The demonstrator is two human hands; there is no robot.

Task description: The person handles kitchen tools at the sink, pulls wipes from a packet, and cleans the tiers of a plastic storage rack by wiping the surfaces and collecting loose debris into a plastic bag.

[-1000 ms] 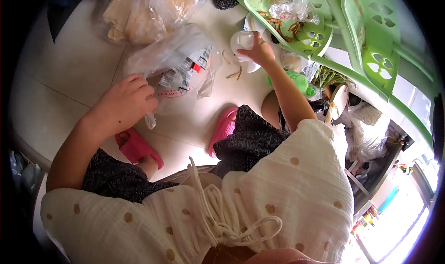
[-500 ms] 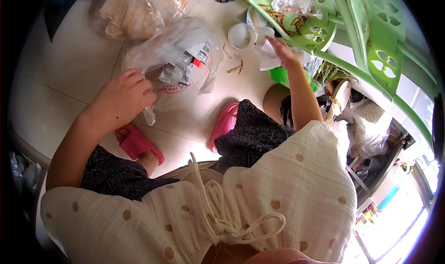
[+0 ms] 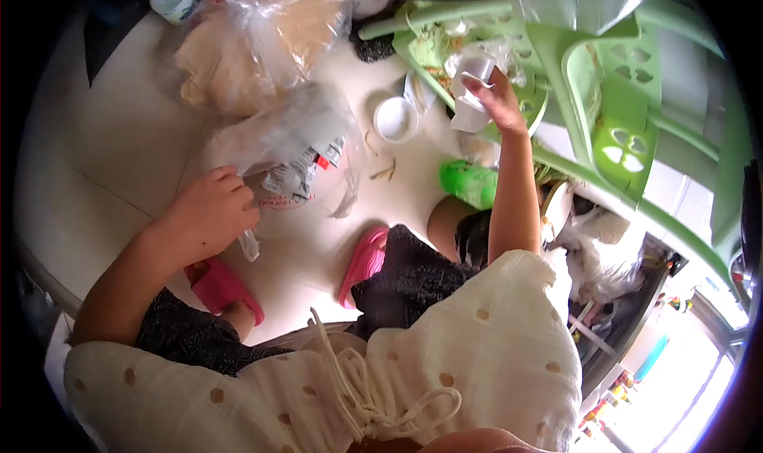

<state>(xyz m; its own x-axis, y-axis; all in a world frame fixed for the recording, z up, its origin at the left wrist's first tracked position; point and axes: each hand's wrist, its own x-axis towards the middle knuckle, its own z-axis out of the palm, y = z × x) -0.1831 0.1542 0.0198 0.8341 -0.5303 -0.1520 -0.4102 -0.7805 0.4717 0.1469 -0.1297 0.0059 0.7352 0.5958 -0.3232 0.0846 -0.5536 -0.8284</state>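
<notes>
"Left hand [image 3: 213, 211]?"

"Closed round the gathered end of a clear plastic bag [image 3: 274, 139], over the tiled floor [image 3: 119, 135]. Inside the bag, printed packets [image 3: 294, 179] with a spot of red."

"Right hand [image 3: 501, 103]?"

"Clamped on white paper [image 3: 470, 118], one piece or several, hard to tell. Held up in front of the green rack [image 3: 644, 107]; touching it or not, impossible to say."

"And round about?"

"On the floor between bag and rack, a white tub [image 3: 395, 120]. Nearer the right arm, a green bottle [image 3: 467, 184]. Past the held bag, a bigger bag [image 3: 238, 60] full of tan stuff."
</notes>
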